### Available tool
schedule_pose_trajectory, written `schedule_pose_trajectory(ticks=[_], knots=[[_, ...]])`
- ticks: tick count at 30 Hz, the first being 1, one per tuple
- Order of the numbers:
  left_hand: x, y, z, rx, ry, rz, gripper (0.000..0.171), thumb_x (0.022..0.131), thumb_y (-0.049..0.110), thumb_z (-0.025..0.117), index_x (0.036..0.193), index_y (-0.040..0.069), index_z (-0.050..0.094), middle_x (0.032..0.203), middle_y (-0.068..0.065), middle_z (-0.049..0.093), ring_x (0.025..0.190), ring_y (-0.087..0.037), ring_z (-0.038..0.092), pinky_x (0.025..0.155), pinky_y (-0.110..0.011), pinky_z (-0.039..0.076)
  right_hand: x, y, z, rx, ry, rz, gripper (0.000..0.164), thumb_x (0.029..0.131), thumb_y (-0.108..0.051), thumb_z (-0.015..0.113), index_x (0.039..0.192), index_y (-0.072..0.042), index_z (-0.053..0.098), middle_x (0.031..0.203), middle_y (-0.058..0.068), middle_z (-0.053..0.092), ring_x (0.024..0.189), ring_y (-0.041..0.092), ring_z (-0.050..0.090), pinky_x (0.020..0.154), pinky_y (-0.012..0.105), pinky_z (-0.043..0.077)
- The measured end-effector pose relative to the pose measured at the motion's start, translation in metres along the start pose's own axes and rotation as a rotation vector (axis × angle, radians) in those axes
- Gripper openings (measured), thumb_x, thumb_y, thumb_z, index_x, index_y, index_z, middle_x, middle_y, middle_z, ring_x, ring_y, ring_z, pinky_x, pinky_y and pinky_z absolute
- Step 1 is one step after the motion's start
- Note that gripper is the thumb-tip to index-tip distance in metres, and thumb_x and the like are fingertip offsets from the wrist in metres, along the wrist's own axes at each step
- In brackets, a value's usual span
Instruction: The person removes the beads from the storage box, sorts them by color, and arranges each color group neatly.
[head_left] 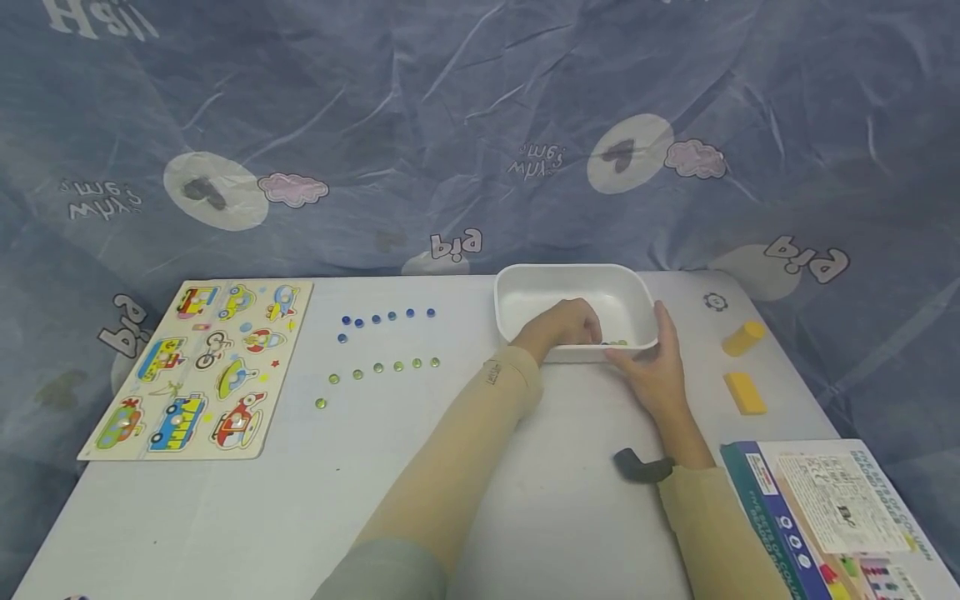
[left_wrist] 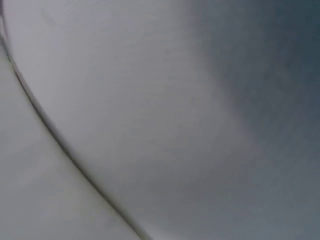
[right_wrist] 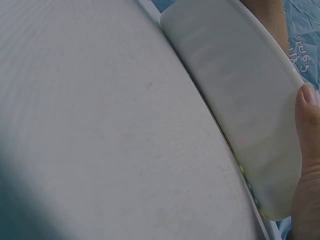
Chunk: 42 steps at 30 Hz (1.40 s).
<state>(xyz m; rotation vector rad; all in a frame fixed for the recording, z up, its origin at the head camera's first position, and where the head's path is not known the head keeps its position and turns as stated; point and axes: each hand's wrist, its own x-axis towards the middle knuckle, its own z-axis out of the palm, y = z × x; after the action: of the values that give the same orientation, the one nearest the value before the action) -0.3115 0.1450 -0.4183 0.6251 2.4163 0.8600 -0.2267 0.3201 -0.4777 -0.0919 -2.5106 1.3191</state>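
A white plastic tub (head_left: 573, 354) stands at the back of the table, with a few small glass beads (head_left: 618, 342) showing near its front right corner. My left hand (head_left: 572, 320) reaches over the front rim into the tub, fingers bent down beside those beads; the fingertips are hidden, and I cannot tell whether they pinch one. With my right hand (head_left: 660, 367) I hold the tub's front right corner, thumb on the front wall and fingers along the right side. In the right wrist view the thumb (right_wrist: 308, 120) presses the tub's wall (right_wrist: 235, 90).
To the left, blue beads (head_left: 377, 319) and yellow-green beads (head_left: 378, 367) form two rows. Beyond them lies a wooden vehicle puzzle (head_left: 198, 367). At right are a yellow cylinder (head_left: 741, 339), a yellow block (head_left: 745, 393) and a boxed set (head_left: 832, 508). A patterned cloth (head_left: 420, 125) hangs behind.
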Motion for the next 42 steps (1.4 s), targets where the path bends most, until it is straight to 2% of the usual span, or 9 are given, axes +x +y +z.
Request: schedule_pose_trajectory(ticks=[7,11,14,18,23,30,33,36,42], knots=[[0.000,-0.002,-0.005,0.026,0.083,0.123,0.013,0.083,0.017,0.069,0.096,0.020,0.072,0.094,0.006,0.069,0.088,-0.010,0.060,0.082,-0.025,0.049,0.002,-0.002,0.002,-0.018,-0.001,0.001,0.109,0.073,-0.036,0.081,0.151,-0.032,0.005,0.160,-0.003,0.010,0.148,0.023,0.011,0.120,0.047,0.010],[-0.004,0.005,-0.013,-0.020,0.135,0.195,0.016,0.081,0.026,0.074,0.095,0.021,0.070,0.083,0.005,0.064,0.078,-0.008,0.057,0.072,-0.019,0.047,0.003,-0.002,0.001,-0.043,0.004,-0.001,0.109,0.073,-0.038,0.080,0.152,-0.032,0.005,0.160,-0.004,0.009,0.148,0.023,0.010,0.119,0.048,0.010],[-0.011,0.012,-0.022,-0.064,0.158,0.242,0.017,0.080,0.029,0.074,0.095,0.021,0.070,0.079,0.004,0.062,0.072,-0.008,0.054,0.065,-0.018,0.045,0.004,-0.001,0.000,-0.027,0.001,-0.003,0.108,0.073,-0.038,0.080,0.151,-0.033,0.006,0.160,-0.004,0.008,0.148,0.022,0.009,0.119,0.048,0.009],[-0.031,0.020,-0.035,-0.094,0.196,0.331,0.018,0.082,0.032,0.073,0.096,0.021,0.071,0.078,0.004,0.061,0.070,-0.008,0.053,0.063,-0.017,0.044,0.004,-0.001,0.000,-0.022,-0.001,0.000,0.108,0.074,-0.038,0.080,0.151,-0.034,0.006,0.160,-0.004,0.008,0.148,0.021,0.008,0.119,0.048,0.008],[-0.070,0.027,-0.051,-0.129,0.241,0.420,0.018,0.084,0.035,0.070,0.097,0.022,0.070,0.078,0.005,0.060,0.070,-0.007,0.052,0.064,-0.017,0.044,0.003,-0.002,0.000,-0.036,0.001,0.024,0.107,0.074,-0.040,0.079,0.151,-0.036,0.005,0.160,-0.006,0.008,0.148,0.020,0.008,0.119,0.049,0.008],[-0.147,0.019,-0.063,-0.144,0.333,0.475,0.016,0.083,0.034,0.071,0.096,0.024,0.071,0.078,0.007,0.058,0.070,-0.007,0.050,0.065,-0.019,0.044,0.002,-0.001,0.002,-0.042,0.008,0.047,0.108,0.072,-0.043,0.079,0.150,-0.040,0.004,0.160,-0.006,0.008,0.148,0.022,0.010,0.119,0.050,0.008],[-0.178,0.003,-0.064,-0.139,0.379,0.473,0.015,0.082,0.034,0.072,0.094,0.025,0.071,0.078,0.008,0.058,0.073,-0.006,0.051,0.067,-0.020,0.045,0.001,0.000,0.003,-0.049,0.020,0.054,0.108,0.072,-0.042,0.080,0.149,-0.040,0.004,0.159,-0.007,0.009,0.148,0.020,0.010,0.120,0.048,0.008],[-0.208,-0.020,-0.064,-0.149,0.418,0.432,0.015,0.081,0.033,0.073,0.093,0.026,0.071,0.079,0.009,0.058,0.074,-0.006,0.052,0.071,-0.026,0.049,0.001,0.001,0.003,-0.053,0.028,0.052,0.109,0.072,-0.040,0.081,0.150,-0.039,0.005,0.159,-0.008,0.010,0.148,0.019,0.010,0.120,0.045,0.007],[-0.262,-0.086,-0.066,-0.129,0.518,0.261,0.014,0.079,0.036,0.075,0.092,0.032,0.070,0.079,0.012,0.057,0.078,-0.007,0.054,0.072,-0.033,0.051,0.001,0.002,0.003,-0.051,0.031,0.043,0.109,0.072,-0.041,0.081,0.150,-0.037,0.005,0.159,-0.007,0.010,0.148,0.018,0.010,0.120,0.044,0.007]])
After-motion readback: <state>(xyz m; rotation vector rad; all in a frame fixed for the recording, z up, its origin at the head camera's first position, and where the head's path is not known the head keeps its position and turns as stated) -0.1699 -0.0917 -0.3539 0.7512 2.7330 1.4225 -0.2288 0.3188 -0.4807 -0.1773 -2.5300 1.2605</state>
